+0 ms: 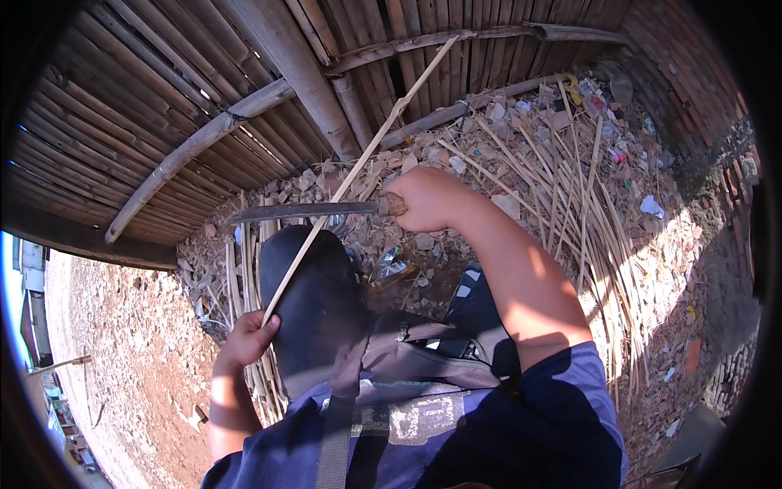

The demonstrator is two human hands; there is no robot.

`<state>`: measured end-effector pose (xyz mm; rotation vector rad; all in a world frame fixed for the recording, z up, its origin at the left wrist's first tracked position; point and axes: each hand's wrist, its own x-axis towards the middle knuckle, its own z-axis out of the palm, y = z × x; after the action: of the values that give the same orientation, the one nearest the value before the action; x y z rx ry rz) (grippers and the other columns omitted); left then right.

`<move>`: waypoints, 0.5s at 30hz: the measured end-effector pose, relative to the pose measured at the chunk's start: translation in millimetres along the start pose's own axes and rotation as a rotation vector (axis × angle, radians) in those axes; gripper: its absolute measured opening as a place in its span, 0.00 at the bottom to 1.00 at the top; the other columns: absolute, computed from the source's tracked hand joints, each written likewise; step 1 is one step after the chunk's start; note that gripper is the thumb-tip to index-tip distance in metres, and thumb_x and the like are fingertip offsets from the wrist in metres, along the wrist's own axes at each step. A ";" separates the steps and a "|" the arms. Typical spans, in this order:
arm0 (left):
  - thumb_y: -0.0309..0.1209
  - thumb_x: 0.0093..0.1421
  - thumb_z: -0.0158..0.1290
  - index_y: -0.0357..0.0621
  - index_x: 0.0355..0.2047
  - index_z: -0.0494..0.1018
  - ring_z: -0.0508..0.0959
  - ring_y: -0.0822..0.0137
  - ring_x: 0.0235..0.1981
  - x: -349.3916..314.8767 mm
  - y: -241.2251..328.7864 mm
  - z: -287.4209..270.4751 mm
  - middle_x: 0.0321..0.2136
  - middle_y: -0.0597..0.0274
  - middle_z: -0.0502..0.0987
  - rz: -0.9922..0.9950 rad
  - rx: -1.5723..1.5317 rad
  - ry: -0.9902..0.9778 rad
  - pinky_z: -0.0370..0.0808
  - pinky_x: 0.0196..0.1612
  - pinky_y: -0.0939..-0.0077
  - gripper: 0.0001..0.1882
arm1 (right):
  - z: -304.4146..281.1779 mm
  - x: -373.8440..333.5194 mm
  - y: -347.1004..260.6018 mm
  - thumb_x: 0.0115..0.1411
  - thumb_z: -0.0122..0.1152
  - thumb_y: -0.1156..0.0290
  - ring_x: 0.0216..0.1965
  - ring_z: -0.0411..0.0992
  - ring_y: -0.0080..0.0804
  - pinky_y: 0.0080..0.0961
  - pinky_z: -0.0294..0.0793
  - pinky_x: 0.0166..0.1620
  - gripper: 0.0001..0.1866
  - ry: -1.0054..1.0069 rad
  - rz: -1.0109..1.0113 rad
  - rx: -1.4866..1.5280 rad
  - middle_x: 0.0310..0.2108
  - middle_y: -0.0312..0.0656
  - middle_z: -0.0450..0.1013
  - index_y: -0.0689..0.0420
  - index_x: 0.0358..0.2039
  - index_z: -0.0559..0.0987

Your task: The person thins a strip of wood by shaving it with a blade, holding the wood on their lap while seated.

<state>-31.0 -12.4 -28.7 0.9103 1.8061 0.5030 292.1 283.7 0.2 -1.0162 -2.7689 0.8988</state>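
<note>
My left hand (250, 337) is closed round the lower end of a long, thin bamboo strip (355, 173), which slants up and to the right past my knee. A knot thickens the strip in its upper part. In my right hand (425, 198) is the wooden handle of a machete (309, 211), its dark blade pointing left. The blade lies level across the strip, over my dark-trousered knee (314, 281); whether the edge touches the strip I cannot tell.
Many bamboo strips (599, 261) lie piled on the rubble at my right, and more strips (248, 289) lie by my left leg. A bamboo wall (163, 90) with a thick post (297, 77) stands ahead. A brick wall (684, 65) rises at the far right. A bag (428, 350) sits across my lap.
</note>
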 end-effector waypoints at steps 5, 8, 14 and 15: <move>0.49 0.68 0.55 0.43 0.25 0.72 0.63 0.79 0.22 -3.1 13.7 6.8 0.18 0.77 0.67 0.029 0.034 0.038 0.62 0.26 0.77 0.23 | -4.1 2.8 23.8 0.49 0.64 0.66 0.41 0.78 0.53 0.44 0.77 0.45 0.15 0.138 0.119 0.070 0.35 0.53 0.79 0.57 0.37 0.81; 0.49 0.69 0.54 0.41 0.26 0.73 0.64 0.78 0.24 -5.8 19.7 8.3 0.19 0.75 0.68 0.003 0.035 0.050 0.64 0.28 0.75 0.23 | -14.1 -6.5 -0.7 0.49 0.64 0.66 0.41 0.79 0.52 0.44 0.77 0.45 0.16 0.107 0.181 0.042 0.35 0.53 0.79 0.56 0.39 0.81; 0.48 0.69 0.53 0.38 0.28 0.74 0.66 0.77 0.24 -18.9 19.2 11.5 0.19 0.72 0.70 -0.026 0.200 0.148 0.66 0.28 0.74 0.24 | 23.1 9.3 -29.8 0.47 0.63 0.66 0.40 0.78 0.52 0.45 0.77 0.44 0.17 -0.042 -0.017 -0.217 0.34 0.53 0.79 0.54 0.40 0.81; 0.48 0.69 0.53 0.38 0.28 0.74 0.66 0.77 0.24 -17.1 16.8 13.6 0.19 0.72 0.70 -0.027 0.199 0.139 0.66 0.28 0.74 0.24 | 27.9 12.8 -12.6 0.48 0.63 0.66 0.39 0.78 0.53 0.45 0.77 0.44 0.17 -0.007 0.011 -0.089 0.34 0.53 0.79 0.55 0.39 0.81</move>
<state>-9.1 -16.0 -12.3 1.0054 2.0193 0.3815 268.0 269.7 -17.8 -1.0437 -2.8356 0.7882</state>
